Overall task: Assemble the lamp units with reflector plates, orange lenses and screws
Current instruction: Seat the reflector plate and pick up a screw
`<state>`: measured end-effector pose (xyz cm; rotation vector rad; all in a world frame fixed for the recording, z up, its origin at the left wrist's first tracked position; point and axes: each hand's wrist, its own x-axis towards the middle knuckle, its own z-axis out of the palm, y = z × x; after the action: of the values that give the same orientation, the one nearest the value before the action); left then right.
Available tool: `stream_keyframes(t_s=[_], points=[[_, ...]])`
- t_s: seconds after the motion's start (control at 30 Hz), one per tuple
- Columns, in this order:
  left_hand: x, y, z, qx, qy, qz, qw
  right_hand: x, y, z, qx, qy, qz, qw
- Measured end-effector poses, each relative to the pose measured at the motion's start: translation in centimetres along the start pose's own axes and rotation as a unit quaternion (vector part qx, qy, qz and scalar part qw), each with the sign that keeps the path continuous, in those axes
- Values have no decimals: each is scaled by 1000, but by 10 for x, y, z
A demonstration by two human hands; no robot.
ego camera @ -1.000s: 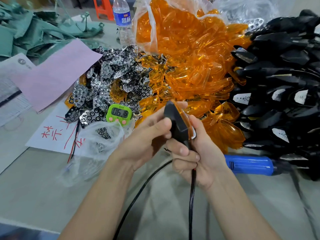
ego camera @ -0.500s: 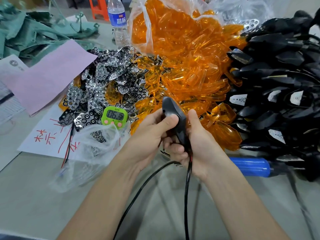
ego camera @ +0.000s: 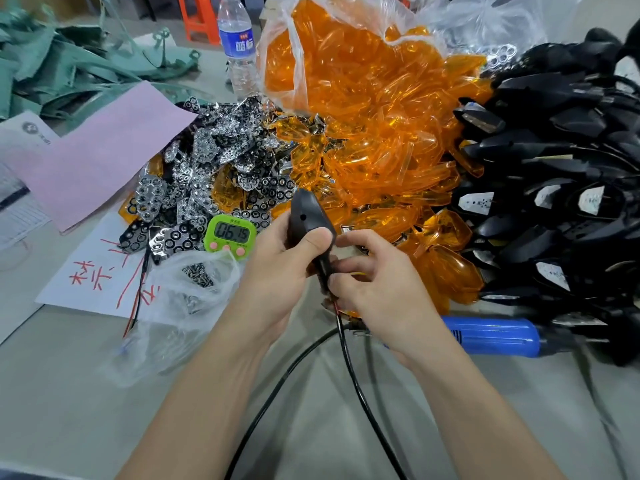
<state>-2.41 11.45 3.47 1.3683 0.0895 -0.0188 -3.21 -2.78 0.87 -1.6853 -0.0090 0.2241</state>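
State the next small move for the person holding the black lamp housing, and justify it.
Probably fetch a screw from the clear bag: the left hand grips the lamp housing with its rear screw hole showing, seemingly empty, the right hand only pinches the stem, and the blue screwdriver lies untouched.

Both bare forearms rise from the near edge and converge at the middle, above the surface. The left forearm (ego camera: 207,393) angles in from the near left, the right forearm (ego camera: 467,410) from the near right. The left hand (ego camera: 277,271) grips a black plastic lamp housing (ego camera: 306,216), its thumb (ego camera: 317,237) pressed across the near face. The right hand (ego camera: 381,292), back upward, curls its fingers (ego camera: 341,285) around the housing's thin lower stem, with the index finger reaching towards the left thumb.
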Motion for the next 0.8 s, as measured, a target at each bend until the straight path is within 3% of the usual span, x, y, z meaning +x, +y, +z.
stream_keyframes(t_s=[0.17, 0.37, 0.53, 0.7, 0.8], points=[[6, 5, -42, -27, 80, 8, 996, 20, 6, 21, -131, 52, -62, 988], [12, 33, -101, -124, 151, 78, 978, 46, -3, 92, -171, -28, -194, 966], [22, 39, -117, -84, 168, 71, 980, 70, -11, 137, -313, -167, -179, 918], [27, 32, -119, -86, 184, 30, 979, 74, -24, 151, -403, -171, -171, 883], [27, 30, -122, -89, 190, 26, 978, 66, -27, 153, -472, -165, -204, 842]])
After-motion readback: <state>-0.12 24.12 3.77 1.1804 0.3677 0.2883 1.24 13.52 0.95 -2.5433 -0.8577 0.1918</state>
